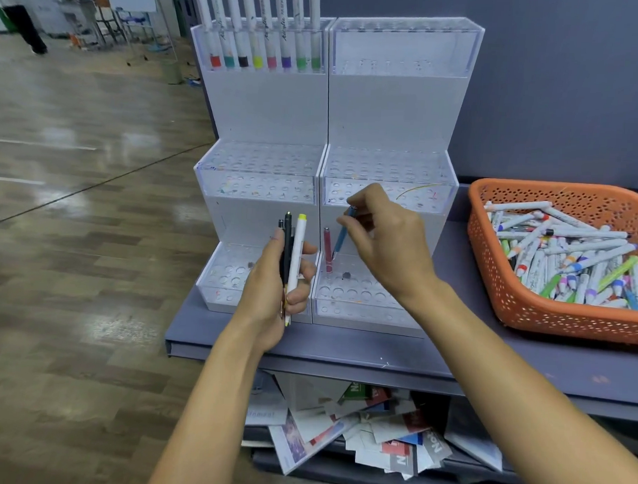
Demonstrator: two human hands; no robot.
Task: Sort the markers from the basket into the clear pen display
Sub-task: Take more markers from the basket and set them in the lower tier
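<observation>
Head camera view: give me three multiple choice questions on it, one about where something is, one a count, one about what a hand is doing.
1. Where is the orange perforated plastic basket?
A) on the floor
B) on the grey shelf, right of the clear acrylic pen display
C) atop the display

2. How many white markers stand in the display's top left rack?
A) eight
B) three
C) twelve

3. What is the right hand doing?
A) lying flat, empty
B) gripping the basket
C) pinching a slim blue pen

Answers: 1 B, it sits on the shelf by the display's right side. 2 A, eight coloured bands line up. 3 C, fingertips hold the pen beside an upright red pen.
</observation>
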